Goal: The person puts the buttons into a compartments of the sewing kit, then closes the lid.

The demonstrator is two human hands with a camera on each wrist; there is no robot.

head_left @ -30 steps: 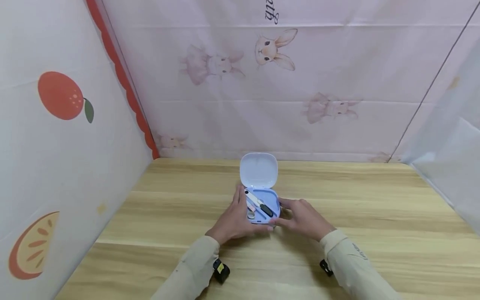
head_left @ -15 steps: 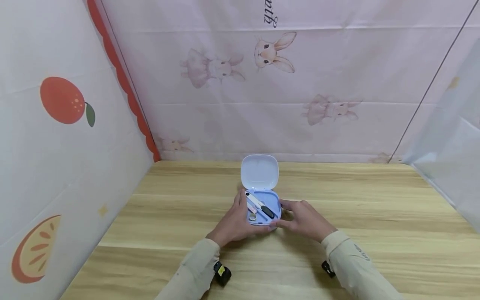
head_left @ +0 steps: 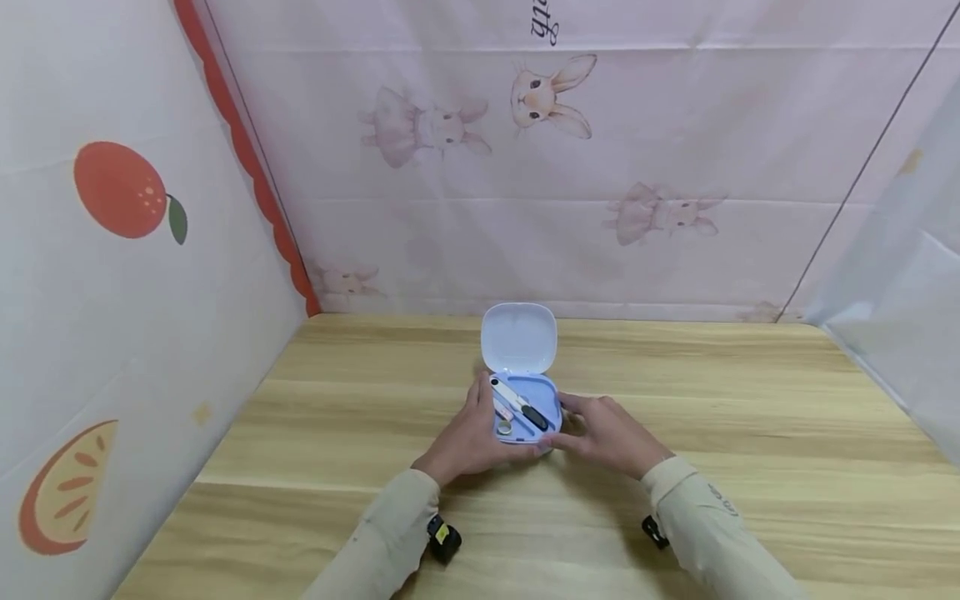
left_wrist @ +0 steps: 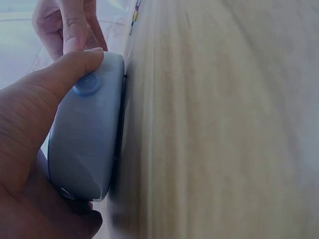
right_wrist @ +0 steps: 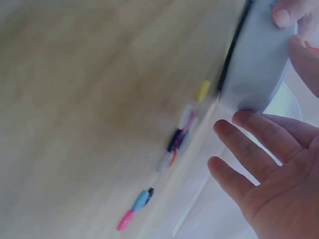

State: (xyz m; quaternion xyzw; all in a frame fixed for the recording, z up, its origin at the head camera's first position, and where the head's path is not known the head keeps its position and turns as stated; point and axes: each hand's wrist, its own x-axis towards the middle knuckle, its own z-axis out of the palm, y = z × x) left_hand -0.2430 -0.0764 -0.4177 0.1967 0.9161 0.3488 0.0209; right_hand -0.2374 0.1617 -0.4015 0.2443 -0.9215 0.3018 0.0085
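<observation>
A small light-blue hinged case (head_left: 542, 388) sits on the table with its pale lid (head_left: 519, 338) raised at the back. Inside lie a slim white tool with a dark handle (head_left: 533, 417), a small ring-shaped piece (head_left: 504, 428) and a pale strip partly covered by fingers. My left hand (head_left: 467, 439) grips the case's left side, its thumb along the front near the round blue button (left_wrist: 86, 84). My right hand (head_left: 609, 436) holds the right side between thumb and fingers. In the right wrist view its other fingers (right_wrist: 244, 149) are spread beside the case.
The wood-grain table (head_left: 720, 500) reaches back to a pink rabbit-print cloth (head_left: 450, 250). White sheets flank both sides, the left one (head_left: 187, 333) with fruit prints. Several small coloured pieces (right_wrist: 175, 139) show along the table's edge in the right wrist view.
</observation>
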